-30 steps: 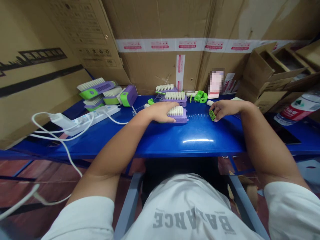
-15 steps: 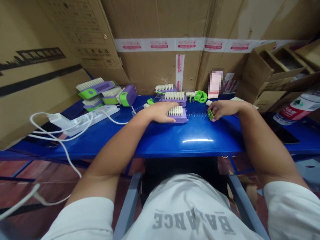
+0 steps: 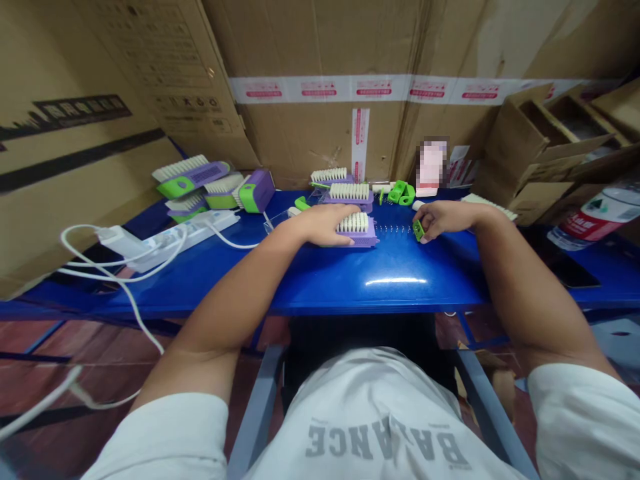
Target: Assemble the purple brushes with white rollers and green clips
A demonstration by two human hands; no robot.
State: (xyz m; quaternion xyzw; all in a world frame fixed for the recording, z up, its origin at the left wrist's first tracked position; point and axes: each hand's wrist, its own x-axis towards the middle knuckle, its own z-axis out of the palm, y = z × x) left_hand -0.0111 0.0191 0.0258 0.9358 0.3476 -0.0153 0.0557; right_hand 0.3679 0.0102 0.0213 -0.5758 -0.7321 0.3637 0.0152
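Note:
My left hand [image 3: 327,225] is wrapped over a purple brush [image 3: 364,235] with white bristles facing up, which lies on the blue table. Part of that brush is hidden beneath the fingers. In my right hand [image 3: 439,220] a small green plastic piece [image 3: 418,231] is pinched between thumb and fingers. A thin metal spring [image 3: 395,229] runs in a line between the brush and the green piece. Behind my left hand rest more purple brushes [image 3: 350,193]. Several green plastic parts [image 3: 401,193] lie behind the spring, and a short white cylinder [image 3: 417,206] is beside my right fingers.
At left, purple and green brushes [image 3: 193,177] are piled near a white power strip [image 3: 187,237] with looping cables. A bottle [image 3: 590,217] and a dark phone [image 3: 575,270] sit at right. Cardboard boxes [image 3: 320,47] wall the back; smaller open boxes [image 3: 530,133] stand at right.
My right hand has shifted slightly left with the green piece, nearer the brush, and the spring span looks shorter. The brush under my left hand has moved a little to the right.

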